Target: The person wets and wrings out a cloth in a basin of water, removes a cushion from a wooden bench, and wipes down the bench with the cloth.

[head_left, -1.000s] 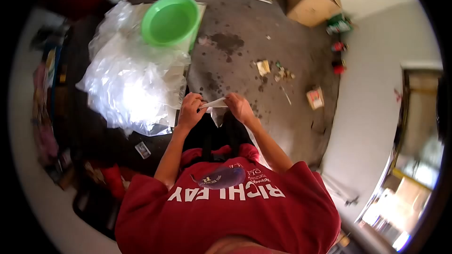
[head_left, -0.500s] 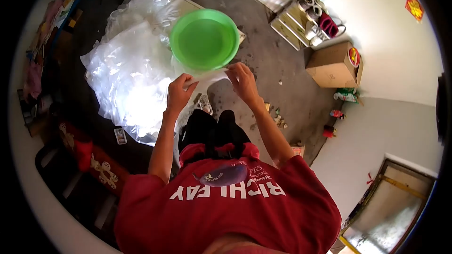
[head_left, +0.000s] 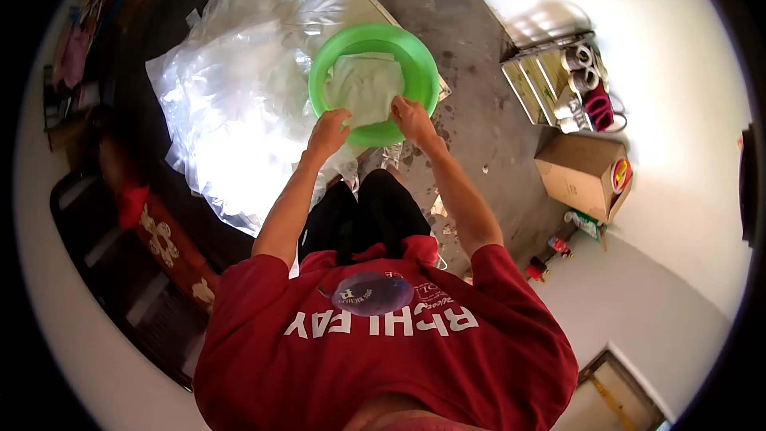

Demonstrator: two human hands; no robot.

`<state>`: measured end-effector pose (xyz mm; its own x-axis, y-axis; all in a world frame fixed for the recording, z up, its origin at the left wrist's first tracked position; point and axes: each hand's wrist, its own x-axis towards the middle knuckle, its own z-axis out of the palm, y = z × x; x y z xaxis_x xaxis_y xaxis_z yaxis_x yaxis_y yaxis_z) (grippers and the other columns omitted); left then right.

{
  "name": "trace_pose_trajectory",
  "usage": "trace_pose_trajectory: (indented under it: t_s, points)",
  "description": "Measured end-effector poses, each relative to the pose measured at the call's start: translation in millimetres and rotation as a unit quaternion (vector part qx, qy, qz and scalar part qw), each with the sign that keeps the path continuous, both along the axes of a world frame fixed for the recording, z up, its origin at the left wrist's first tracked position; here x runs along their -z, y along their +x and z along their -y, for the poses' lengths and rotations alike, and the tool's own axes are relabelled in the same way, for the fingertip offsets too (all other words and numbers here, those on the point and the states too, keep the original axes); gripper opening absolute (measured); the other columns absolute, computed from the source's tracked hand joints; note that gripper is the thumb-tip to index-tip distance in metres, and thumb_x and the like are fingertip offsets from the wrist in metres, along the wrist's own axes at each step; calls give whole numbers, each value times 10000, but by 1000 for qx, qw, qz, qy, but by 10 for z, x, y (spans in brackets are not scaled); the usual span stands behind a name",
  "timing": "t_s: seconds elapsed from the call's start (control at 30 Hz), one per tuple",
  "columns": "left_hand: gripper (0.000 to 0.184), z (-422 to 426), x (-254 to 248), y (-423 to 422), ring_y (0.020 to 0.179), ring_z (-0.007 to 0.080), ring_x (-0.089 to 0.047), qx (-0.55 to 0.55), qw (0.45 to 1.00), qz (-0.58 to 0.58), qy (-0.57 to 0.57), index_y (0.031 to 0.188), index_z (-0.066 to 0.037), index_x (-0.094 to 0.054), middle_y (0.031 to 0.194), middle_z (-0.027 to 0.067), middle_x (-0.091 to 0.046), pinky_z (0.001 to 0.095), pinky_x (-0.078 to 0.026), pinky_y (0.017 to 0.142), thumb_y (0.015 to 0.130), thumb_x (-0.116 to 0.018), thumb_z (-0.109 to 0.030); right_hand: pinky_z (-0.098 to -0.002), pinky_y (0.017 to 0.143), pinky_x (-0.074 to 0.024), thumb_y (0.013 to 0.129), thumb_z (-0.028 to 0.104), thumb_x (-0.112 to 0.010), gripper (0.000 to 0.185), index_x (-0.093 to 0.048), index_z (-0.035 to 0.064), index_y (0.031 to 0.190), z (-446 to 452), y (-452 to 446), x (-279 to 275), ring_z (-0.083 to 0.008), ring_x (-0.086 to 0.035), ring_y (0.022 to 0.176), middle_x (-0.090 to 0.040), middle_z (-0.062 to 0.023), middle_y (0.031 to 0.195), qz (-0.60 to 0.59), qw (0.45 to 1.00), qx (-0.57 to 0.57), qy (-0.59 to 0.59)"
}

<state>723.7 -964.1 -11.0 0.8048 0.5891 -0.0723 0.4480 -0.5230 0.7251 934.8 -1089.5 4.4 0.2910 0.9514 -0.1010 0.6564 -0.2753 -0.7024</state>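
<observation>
One pale cloth (head_left: 363,84) lies spread inside the green basin (head_left: 416,72), its near edge between the person's two hands. Both arms reach forward, backs of the hands upward. The left hand (head_left: 328,134) is at the basin's near-left rim and the right hand (head_left: 415,122) at its near-right rim, each grip pinched closed on a near corner of the cloth. The basin stands by the right-hand corner of the counter (head_left: 365,9); clear plastic sheeting (head_left: 239,104) crowds its left side and hides the counter's edges there. Beyond the counter's right edge, on the floor (head_left: 479,140), are a rack (head_left: 533,86) with shoes and a cardboard box (head_left: 576,172), both well apart from the hands. Half a second ago, the cloth was stretched between the hands on the near side of the basin; now it lies within.
</observation>
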Motion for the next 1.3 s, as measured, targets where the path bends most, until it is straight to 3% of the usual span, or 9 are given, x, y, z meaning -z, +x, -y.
trace_pose_trajectory:
  t_s: [0.1,0.27,0.33,0.63,0.8,1.0,1.07,1.23,1.3]
  points:
    - [258,164,-6,40,1079,358,-566,-73,996,-15,-54,1069,-21,-621,1121,176,-628,423,-456,936,821,-599,-88,-454,706,-453,801,81,-639,179,-478,54,875,-119,53,51,-358,-584,834,-590,-123,855,-7,997,-1,75]
    - [307,321,37,194,1153,357,-533,-137,989,-23,-53,1153,-26,-606,1225,187,-584,423,-435,982,862,-577,-122,-474,934,-441,812,154,-669,332,-568,107,1125,-430,57,555,-377,-493,1184,-531,-159,1272,63,992,-50,102]
    - [318,431,202,242,1161,357,-527,-167,985,-23,-32,1169,-30,-596,1239,185,-576,425,-432,986,865,-571,-119,-536,1053,-336,796,272,-704,539,-533,172,1296,-533,-12,629,-391,-284,1371,-302,-151,1496,158,982,-94,47]
    - [366,457,393,668,1026,395,-584,-150,964,-179,-127,1174,-12,-583,1177,227,-590,461,-477,884,847,-586,-177,-591,1112,-195,746,422,-741,764,-412,272,1419,-648,268,792,-419,-139,1421,-148,-110,1569,172,975,-138,-14]
    - [342,545,537,876,975,410,-592,-56,942,-258,-206,1125,-5,-599,1027,236,-635,476,-473,848,847,-590,-203,-553,1123,-209,772,388,-717,734,-403,276,1425,-721,465,864,-361,-240,1402,-238,-111,1541,201,924,-312,-91]
    - [344,645,701,746,1006,407,-586,-202,970,-69,-114,1132,-20,-585,1097,235,-613,467,-473,865,872,-572,-245,-462,1034,-374,808,194,-658,465,-559,220,1262,-844,548,1249,-314,-465,1257,-478,-96,1375,165,941,-292,39]
    - [365,599,809,765,1027,430,-571,-370,916,-40,-151,1165,-57,-566,1140,234,-603,484,-466,858,917,-502,-317,-441,971,-441,808,128,-639,361,-632,190,1163,-909,601,1251,-320,-524,1197,-562,-106,1287,135,928,-335,92]
    - [517,299,992,967,1073,356,-573,-525,759,21,-385,1306,-97,-457,1193,204,-582,451,-485,851,955,-422,-475,-369,749,-494,780,-43,-485,261,-690,85,881,-1068,500,536,-279,-601,742,-642,-127,815,-278,946,-97,-133]
    - [527,106,560,1164,1063,302,-579,-587,508,223,-589,1323,-108,-440,1162,156,-593,420,-503,841,958,-426,-489,-366,758,-487,781,-44,-472,275,-681,75,915,-953,418,579,-267,-578,762,-640,-117,848,-369,920,-83,-103]
